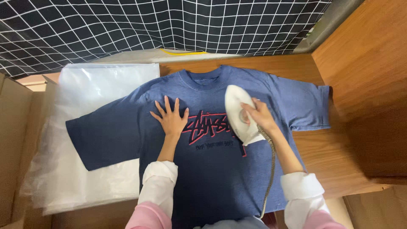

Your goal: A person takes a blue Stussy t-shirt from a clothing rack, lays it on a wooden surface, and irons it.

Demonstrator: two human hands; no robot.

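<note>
A blue t-shirt point(127, 131) with a red and dark printed design on the chest lies spread flat, front up, on a wooden table point(335, 157). My left hand point(171, 118) presses flat on the shirt's chest, fingers spread, just left of the print. My right hand point(257, 114) grips the handle of a white iron point(237, 111) that rests on the shirt to the right of the print, its tip pointing toward the collar. A braided cord point(270, 174) runs from the iron's rear down along my right forearm.
Clear plastic bags point(89, 85) lie under the shirt's left sleeve. A black cloth with a white grid point(127, 25) hangs at the back. Cardboard boxes point(12, 140) stand at the left, and a wooden panel point(369, 63) rises at the right.
</note>
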